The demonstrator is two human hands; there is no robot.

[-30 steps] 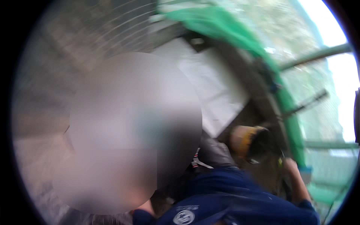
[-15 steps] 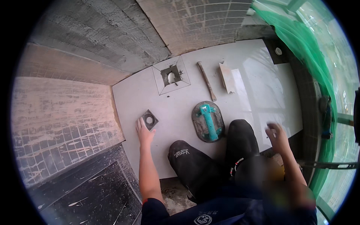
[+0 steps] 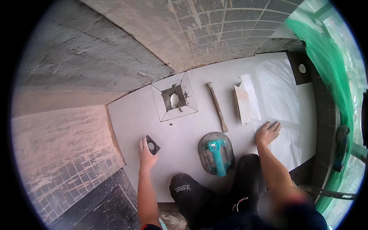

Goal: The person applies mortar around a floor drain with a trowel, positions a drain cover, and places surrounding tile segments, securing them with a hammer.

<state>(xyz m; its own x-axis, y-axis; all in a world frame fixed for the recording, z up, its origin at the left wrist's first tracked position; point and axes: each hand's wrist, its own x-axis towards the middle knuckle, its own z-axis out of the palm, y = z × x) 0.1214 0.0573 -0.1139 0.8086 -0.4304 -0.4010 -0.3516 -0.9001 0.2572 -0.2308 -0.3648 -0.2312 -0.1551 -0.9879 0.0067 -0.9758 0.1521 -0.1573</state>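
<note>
My left hand (image 3: 147,154) grips the left edge of a small dark square floor drain (image 3: 154,147) with a round opening, at the left of the pale floor tiles (image 3: 184,143). My right hand (image 3: 268,132) lies flat on the glossy tile at the right, fingers stretched out and nothing in it. Ahead of my left hand is a square cutout (image 3: 167,103) bordered by mitred tile pieces, with a white pipe mouth (image 3: 174,101) inside. Between my hands, in front of my knees, sits an oval tool with a teal handle (image 3: 217,157).
A long wooden-looking bar (image 3: 217,106) and an angled tile offcut (image 3: 242,104) lie beyond the oval tool. A white round cap (image 3: 302,68) sits in the far right corner gap. Green netting (image 3: 334,80) hangs at the right; rough walls (image 3: 107,50) border the floor.
My right hand has come down and forward from above my right knee onto the tile. The left hand stays at the floor drain. The view has shifted, so the floor sits lower in it.
</note>
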